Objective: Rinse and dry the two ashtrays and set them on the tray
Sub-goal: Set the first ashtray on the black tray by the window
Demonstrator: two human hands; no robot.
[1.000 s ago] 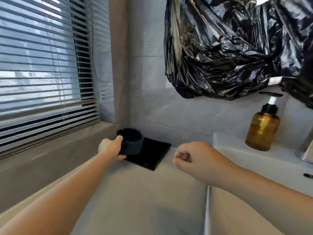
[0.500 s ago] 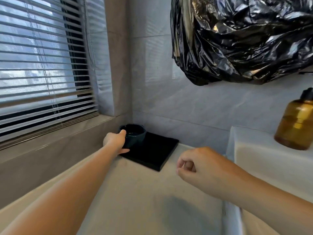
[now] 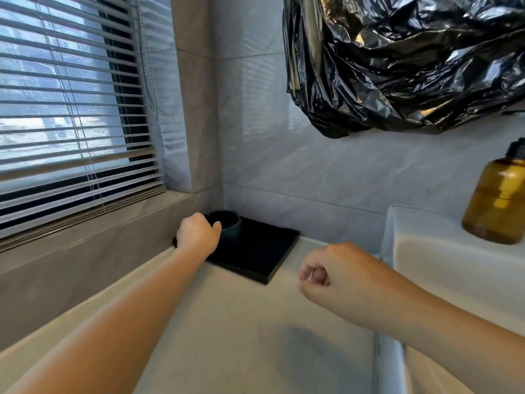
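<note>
1. Since set flat in the counter [image 3: 227, 322] corner under the window, clear of the basin: black tray [image 3: 264, 251], far enough from splashes to keep dried pieces dry.
2. Clamped on the dark ashtray [image 3: 228, 227] at the tray's far-left corner: left hand [image 3: 199, 233], probably placing it.
3. Loosely curled, empty, apart from the tray: right hand [image 3: 338, 275].
4. Second ashtray: nowhere seen.

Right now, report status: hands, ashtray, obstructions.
Left hand gripping ashtray at tray's back-left corner. Right hand loosely curled, empty. One ashtray in view. Nothing in the way.
</note>
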